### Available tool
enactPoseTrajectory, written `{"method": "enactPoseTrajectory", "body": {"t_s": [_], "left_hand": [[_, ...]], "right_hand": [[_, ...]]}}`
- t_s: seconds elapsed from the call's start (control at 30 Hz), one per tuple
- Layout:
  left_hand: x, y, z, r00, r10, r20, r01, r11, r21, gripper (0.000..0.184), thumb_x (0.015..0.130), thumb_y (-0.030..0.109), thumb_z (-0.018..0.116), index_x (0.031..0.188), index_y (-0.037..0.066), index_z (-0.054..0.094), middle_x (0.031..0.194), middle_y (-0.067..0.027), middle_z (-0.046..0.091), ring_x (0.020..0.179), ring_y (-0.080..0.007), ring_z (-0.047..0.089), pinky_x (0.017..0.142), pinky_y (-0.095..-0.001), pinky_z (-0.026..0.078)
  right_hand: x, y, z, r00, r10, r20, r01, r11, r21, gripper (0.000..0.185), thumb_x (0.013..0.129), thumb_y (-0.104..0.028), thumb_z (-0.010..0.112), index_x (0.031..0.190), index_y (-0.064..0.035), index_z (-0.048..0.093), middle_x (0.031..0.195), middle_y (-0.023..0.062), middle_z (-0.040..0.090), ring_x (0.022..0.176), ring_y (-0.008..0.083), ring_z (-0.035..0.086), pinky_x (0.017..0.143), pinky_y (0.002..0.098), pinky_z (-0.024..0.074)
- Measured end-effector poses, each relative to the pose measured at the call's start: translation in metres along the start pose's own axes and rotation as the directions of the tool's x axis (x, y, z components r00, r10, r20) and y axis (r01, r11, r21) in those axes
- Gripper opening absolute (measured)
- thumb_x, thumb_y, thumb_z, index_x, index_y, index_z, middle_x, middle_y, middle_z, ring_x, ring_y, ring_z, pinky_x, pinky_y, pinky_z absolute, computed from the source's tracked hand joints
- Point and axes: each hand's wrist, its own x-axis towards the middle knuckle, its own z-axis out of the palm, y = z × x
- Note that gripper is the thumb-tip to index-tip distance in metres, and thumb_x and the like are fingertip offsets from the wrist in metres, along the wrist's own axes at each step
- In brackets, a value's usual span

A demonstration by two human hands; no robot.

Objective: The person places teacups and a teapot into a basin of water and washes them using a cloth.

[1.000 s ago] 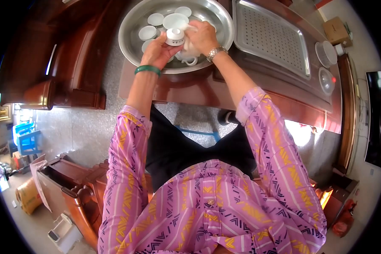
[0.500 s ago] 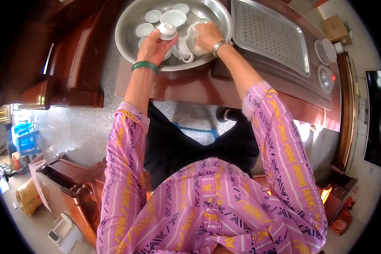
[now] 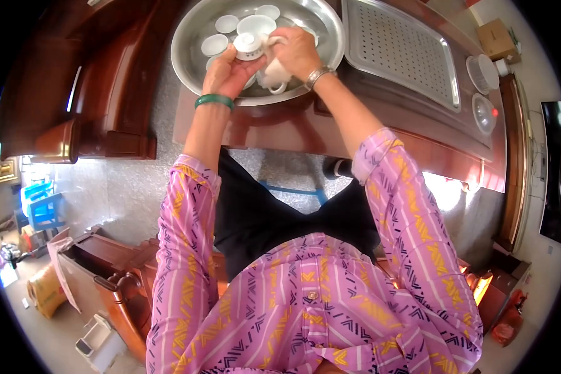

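Observation:
My left hand point(image 3: 229, 73), with a green bangle at its wrist, grips a small white teacup point(image 3: 248, 45) turned foot up, dark print on its side. My right hand point(image 3: 298, 53), wearing a metal watch or bracelet, is closed on a pale, wet-looking cloth point(image 3: 271, 65) right beside the cup. Both are over a large metal basin point(image 3: 184, 71). Under the cloth, a white curved handle point(image 3: 279, 88) shows; the vessel it belongs to is mostly hidden. A wider white bowl point(image 3: 255, 25) and several small white cups point(image 3: 215, 45) lie in the basin.
A perforated metal tray point(image 3: 405, 50) lies right of the basin on the brown table point(image 3: 274, 128). Farther right are a white ribbed container point(image 3: 482, 73), a clear lid with a red knob point(image 3: 484, 113) and a cardboard box point(image 3: 497, 40). Dark wooden furniture point(image 3: 106, 118) stands at left.
My right hand has moved left with the cloth, from the right part of the basin up to the cup. My left hand still holds the cup in nearly the same place.

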Motion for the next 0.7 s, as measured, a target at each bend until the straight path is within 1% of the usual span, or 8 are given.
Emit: {"method": "enactPoseTrajectory", "body": {"t_s": [0.17, 0.23, 0.3, 0.37, 0.4, 0.53, 0.6, 0.7], "left_hand": [[-0.005, 0.001, 0.009, 0.996, -0.031, 0.079, 0.015, 0.981, 0.195, 0.029, 0.094, 0.016, 0.036, 0.118, 0.000, 0.038, 0.118, -0.0179, 0.046, 0.105, -0.0363, 0.050, 0.085, -0.0497, 0.047], [0.000, -0.003, 0.005, 0.993, 0.021, 0.119, -0.051, 0.967, 0.250, 0.027, 0.093, 0.015, 0.038, 0.116, 0.001, 0.039, 0.115, -0.0172, 0.047, 0.102, -0.0356, 0.052, 0.083, -0.0482, 0.048], [0.000, -0.004, 0.005, 0.984, 0.061, 0.168, -0.112, 0.944, 0.310, 0.024, 0.092, 0.015, 0.040, 0.113, 0.003, 0.041, 0.113, -0.0165, 0.049, 0.098, -0.0350, 0.054, 0.082, -0.0467, 0.049], [-0.003, -0.001, 0.005, 0.990, -0.019, 0.142, -0.031, 0.940, 0.339, 0.019, 0.092, 0.014, 0.040, 0.105, 0.002, 0.043, 0.109, -0.0159, 0.051, 0.097, -0.0326, 0.055, 0.083, -0.0447, 0.049], [-0.005, -0.002, 0.006, 0.990, -0.019, 0.141, -0.030, 0.940, 0.339, 0.019, 0.092, 0.014, 0.040, 0.105, 0.002, 0.043, 0.109, -0.0159, 0.051, 0.097, -0.0326, 0.055, 0.083, -0.0447, 0.049], [0.001, -0.001, 0.007, 0.991, 0.034, 0.128, -0.065, 0.968, 0.243, 0.018, 0.089, 0.012, 0.043, 0.102, -0.001, 0.044, 0.113, -0.0162, 0.048, 0.102, -0.0276, 0.051, 0.092, -0.0446, 0.044], [-0.002, -0.002, 0.007, 0.994, 0.075, 0.077, -0.089, 0.976, 0.200, 0.016, 0.085, 0.013, 0.051, 0.091, -0.001, 0.047, 0.109, -0.0154, 0.049, 0.098, -0.0255, 0.052, 0.091, -0.0434, 0.045], [0.000, -0.001, 0.002, 0.998, 0.060, 0.000, -0.059, 0.975, 0.216, 0.011, 0.082, 0.008, 0.054, 0.088, 0.000, 0.049, 0.102, -0.0130, 0.051, 0.095, -0.0231, 0.052, 0.088, -0.0402, 0.046]], "right_hand": [[0.005, -0.008, -0.004, 0.985, -0.140, -0.096, 0.134, 0.988, -0.072, 0.021, 0.066, -0.017, 0.056, 0.083, -0.0083, 0.067, 0.076, 0.0179, 0.057, 0.078, 0.0339, 0.057, 0.070, 0.0381, 0.0479], [0.002, -0.019, 0.002, 0.898, -0.434, 0.074, 0.440, 0.882, -0.169, 0.023, 0.067, -0.007, 0.056, 0.087, -0.0064, 0.066, 0.078, 0.0144, 0.057, 0.079, 0.0290, 0.056, 0.073, 0.0342, 0.0456], [-0.004, -0.024, 0.001, 0.938, -0.314, 0.143, 0.329, 0.939, -0.096, 0.022, 0.066, -0.005, 0.054, 0.084, -0.0083, 0.067, 0.077, 0.0148, 0.056, 0.078, 0.0317, 0.054, 0.074, 0.0361, 0.0451], [0.013, -0.002, 0.000, 0.965, -0.256, 0.053, 0.261, 0.933, -0.246, 0.018, 0.063, -0.013, 0.057, 0.077, -0.0080, 0.066, 0.071, 0.0153, 0.056, 0.079, 0.0320, 0.056, 0.071, 0.0383, 0.0475], [0.018, 0.003, -0.008, 0.971, -0.179, 0.159, 0.232, 0.874, -0.428, 0.019, 0.062, -0.014, 0.059, 0.078, -0.0073, 0.066, 0.075, 0.0167, 0.060, 0.082, 0.0337, 0.057, 0.073, 0.0382, 0.0478], [0.004, 0.017, -0.023, 0.961, -0.006, 0.277, 0.121, 0.908, -0.401, 0.020, 0.062, -0.015, 0.058, 0.078, -0.0056, 0.066, 0.085, 0.0192, 0.062, 0.084, 0.0341, 0.059, 0.074, 0.0383, 0.0478], [-0.006, 0.017, -0.023, 0.919, 0.245, 0.307, -0.014, 0.801, -0.598, 0.021, 0.063, -0.014, 0.056, 0.080, -0.0051, 0.066, 0.088, 0.0207, 0.061, 0.087, 0.0331, 0.059, 0.074, 0.0387, 0.0478], [0.001, 0.028, -0.020, 0.914, 0.216, 0.344, -0.025, 0.875, -0.484, 0.023, 0.066, -0.013, 0.055, 0.085, -0.0067, 0.066, 0.092, 0.0210, 0.060, 0.086, 0.0331, 0.059, 0.073, 0.0383, 0.0481]]}}
